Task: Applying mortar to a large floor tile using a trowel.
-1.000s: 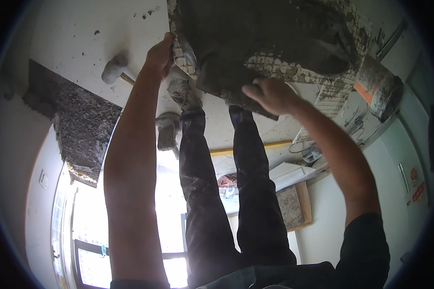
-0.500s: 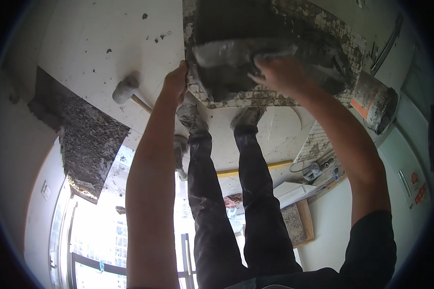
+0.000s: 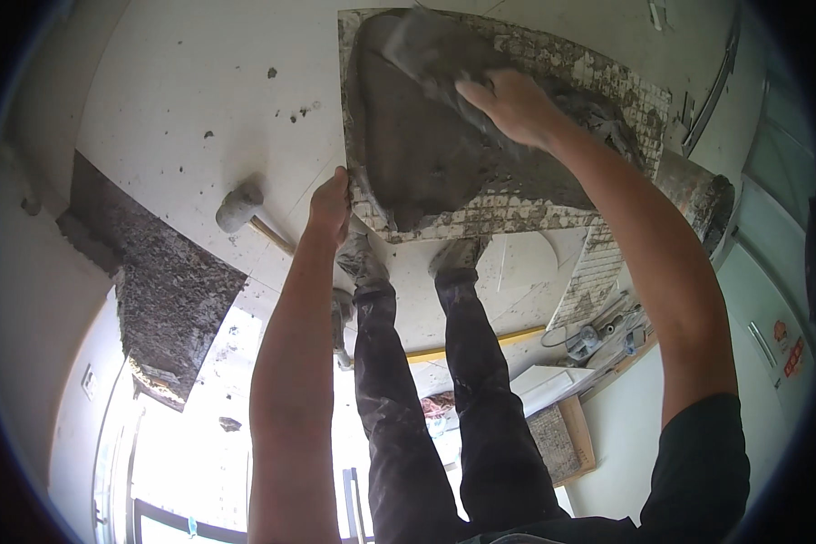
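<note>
A large tile [image 3: 517, 216] faces me with its gridded back, tilted up in front of my feet. Wet grey mortar [image 3: 412, 136] coats most of that back, leaving the grid bare along the rim. My left hand [image 3: 331, 207] is closed on the tile's left edge near the lower corner; its fingertips are behind the edge. In my right hand [image 3: 512, 107] is a mortar-covered trowel [image 3: 431, 50], blurred by motion, lying against the mortar at the upper part of the tile. Its handle is mostly hidden by my fingers.
A mallet [image 3: 241, 208] lies on the pale floor left of my left hand. Farther left is a rough mortar bed [image 3: 177, 281]. A dirty bucket [image 3: 714, 208] stands at the right. Near my legs are a yellow bar [image 3: 519, 335], another gridded tile [image 3: 589, 276] and a cardboard box [image 3: 578, 433].
My right hand has swept the trowel up and left across the mortar, changing its tilt. The tile and my left hand appear lower in the view, with the left hand still on the edge.
</note>
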`<act>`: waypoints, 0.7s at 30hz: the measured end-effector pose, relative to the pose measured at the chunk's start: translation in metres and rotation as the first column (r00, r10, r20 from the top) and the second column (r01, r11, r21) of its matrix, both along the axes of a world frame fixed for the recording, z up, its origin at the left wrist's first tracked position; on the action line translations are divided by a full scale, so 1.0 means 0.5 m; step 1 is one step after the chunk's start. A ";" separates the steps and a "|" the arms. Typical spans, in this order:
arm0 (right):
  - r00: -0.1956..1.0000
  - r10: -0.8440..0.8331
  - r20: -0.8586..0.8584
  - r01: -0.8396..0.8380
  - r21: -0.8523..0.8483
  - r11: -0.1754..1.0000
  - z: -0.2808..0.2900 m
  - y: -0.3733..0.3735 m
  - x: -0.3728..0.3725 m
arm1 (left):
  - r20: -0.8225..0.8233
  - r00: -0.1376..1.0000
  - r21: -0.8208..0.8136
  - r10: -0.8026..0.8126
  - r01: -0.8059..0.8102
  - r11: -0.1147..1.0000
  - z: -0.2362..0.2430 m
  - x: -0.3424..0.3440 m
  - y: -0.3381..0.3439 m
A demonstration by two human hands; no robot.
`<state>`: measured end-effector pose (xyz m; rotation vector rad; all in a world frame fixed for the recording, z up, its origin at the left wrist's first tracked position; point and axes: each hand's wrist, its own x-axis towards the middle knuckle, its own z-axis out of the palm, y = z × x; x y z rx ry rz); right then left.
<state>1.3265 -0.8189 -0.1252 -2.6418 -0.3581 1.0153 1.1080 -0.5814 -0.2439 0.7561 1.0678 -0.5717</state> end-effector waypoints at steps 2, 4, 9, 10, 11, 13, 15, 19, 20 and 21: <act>0.923 -0.105 -0.370 0.111 -0.006 0.994 0.063 0.012 -0.030 | -0.007 1.000 0.058 0.026 -0.026 0.998 0.003 -0.029 0.031; 0.919 -0.107 -0.379 0.106 -0.024 0.994 0.098 -0.005 -0.041 | 0.000 0.998 0.078 0.056 -0.056 0.995 0.018 -0.019 0.020; 0.999 -0.014 0.047 0.003 0.224 0.974 -0.025 0.045 0.044 | -0.150 0.988 0.136 -0.031 0.052 0.989 0.028 0.008 -0.022; 0.991 -0.108 -0.080 0.120 0.168 0.978 -0.037 0.071 0.084 | -0.153 0.988 0.140 -0.035 0.057 0.989 0.018 0.001 -0.019; 0.958 -0.206 -0.202 0.230 0.101 0.968 -0.030 0.104 0.118 | -0.155 0.988 0.157 -0.020 0.044 0.987 0.007 -0.007 -0.009; 0.866 -0.473 -0.163 0.490 0.092 0.867 -0.013 0.144 0.146 | -0.165 0.986 0.161 -0.006 0.033 0.986 0.002 -0.012 -0.006; 0.708 -0.695 -0.122 0.706 0.091 0.703 0.014 0.161 0.150 | -0.102 0.995 0.092 -0.016 0.026 0.995 0.010 -0.014 -0.001; 0.862 -0.347 -0.369 0.432 0.179 0.884 0.059 0.138 0.080 | 0.011 0.995 0.000 0.103 -0.103 0.995 0.032 -0.073 0.007; 0.846 -0.329 -0.420 0.435 0.188 0.880 0.055 0.168 0.052 | -0.028 0.979 -0.061 0.203 -0.204 0.977 0.034 -0.105 0.004; 0.795 -0.339 -0.502 0.476 0.171 0.863 0.027 0.188 0.029 | -0.056 0.953 -0.128 0.298 -0.303 0.944 0.034 -0.116 -0.009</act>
